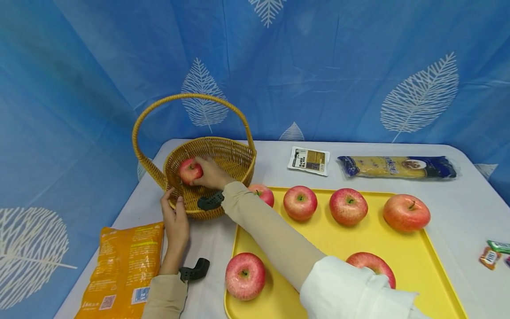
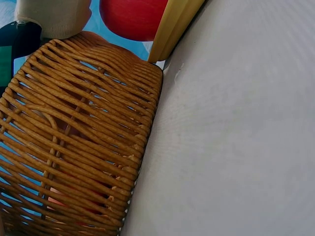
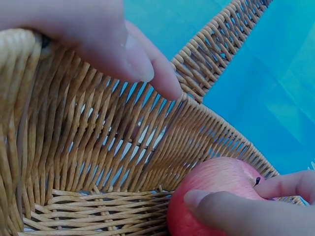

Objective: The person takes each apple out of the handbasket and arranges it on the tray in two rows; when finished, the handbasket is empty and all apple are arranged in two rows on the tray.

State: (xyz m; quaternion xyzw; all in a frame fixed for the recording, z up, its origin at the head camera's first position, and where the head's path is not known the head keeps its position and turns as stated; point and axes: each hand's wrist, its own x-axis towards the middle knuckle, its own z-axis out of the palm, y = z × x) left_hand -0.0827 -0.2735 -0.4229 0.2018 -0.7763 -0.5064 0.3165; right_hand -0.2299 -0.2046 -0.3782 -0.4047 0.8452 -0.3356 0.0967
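Note:
Inside the wicker basket (image 1: 235, 161), at its left side, my right hand (image 1: 214, 174) grips a red apple (image 1: 190, 171). The right wrist view shows thumb and fingers on either side of the apple (image 3: 216, 191), low in the basket near the woven wall. My left hand (image 1: 175, 220) holds the basket's near left rim, its thumb and fingertips at the edge. In the left wrist view the basket's outer wall (image 2: 83, 137) fills the left half, and the left fingers are mostly hidden there.
A yellow tray (image 1: 334, 239) with several apples lies right of the basket, partly under my right sleeve. An orange packet (image 1: 123, 266) lies front left. Behind the tray are a small white packet (image 1: 308, 161) and a long yellow-blue packet (image 1: 398, 167); small wrapped sweets (image 1: 490, 257) lie far right.

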